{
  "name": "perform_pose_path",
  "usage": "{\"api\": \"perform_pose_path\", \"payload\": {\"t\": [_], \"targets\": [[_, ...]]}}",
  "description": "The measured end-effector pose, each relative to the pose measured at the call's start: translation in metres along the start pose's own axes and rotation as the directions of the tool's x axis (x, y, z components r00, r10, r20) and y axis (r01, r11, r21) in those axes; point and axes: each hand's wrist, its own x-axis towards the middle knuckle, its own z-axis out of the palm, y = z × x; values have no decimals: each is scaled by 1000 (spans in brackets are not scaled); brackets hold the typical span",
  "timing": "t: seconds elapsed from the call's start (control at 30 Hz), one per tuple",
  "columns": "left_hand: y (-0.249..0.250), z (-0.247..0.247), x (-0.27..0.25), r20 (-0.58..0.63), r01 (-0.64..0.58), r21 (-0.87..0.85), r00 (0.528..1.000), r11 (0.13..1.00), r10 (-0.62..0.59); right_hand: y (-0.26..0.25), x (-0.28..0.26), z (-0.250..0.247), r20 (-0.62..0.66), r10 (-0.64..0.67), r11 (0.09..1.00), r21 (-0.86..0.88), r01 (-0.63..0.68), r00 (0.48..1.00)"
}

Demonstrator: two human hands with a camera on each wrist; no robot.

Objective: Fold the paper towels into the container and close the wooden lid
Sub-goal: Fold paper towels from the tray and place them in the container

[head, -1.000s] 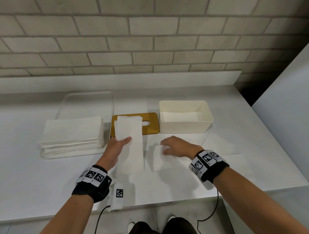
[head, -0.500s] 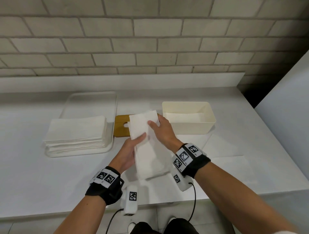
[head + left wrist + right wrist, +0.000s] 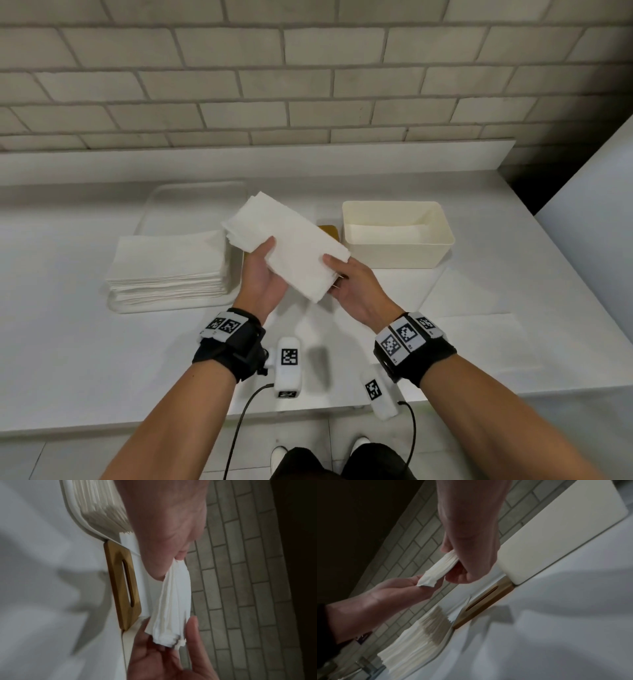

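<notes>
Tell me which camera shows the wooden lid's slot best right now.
The left wrist view: the wooden lid lies flat on the counter, its slot unobstructed. The right wrist view shows it smaller and at a shallower angle. In the head view the folded towels hide all but one corner.

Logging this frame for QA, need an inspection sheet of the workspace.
Surface: white counter, bare in front.
Job's things: folded paper towels held in the air; container open, some towels inside; wooden lid flat on counter beside it; towel stack on tray.
Clutter: nothing seen.
Hands: left hand and right hand both grip the folded towels.
Cables: black leads from wrist units.
Surroundings: brick wall.
</notes>
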Motion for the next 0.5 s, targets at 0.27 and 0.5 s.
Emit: {"api": "perform_pose_path", "payload": {"t": [0.27,0.5], "targets": [[-6,-14,-6,64,-18,65,998,998,14,-3,-6,-16,72,-21,1000,21,20,997],[23,-61,-11,-110,53,598,994,800,16,-18,-9,-48,-76,-195,801,-587,113,978]]}}
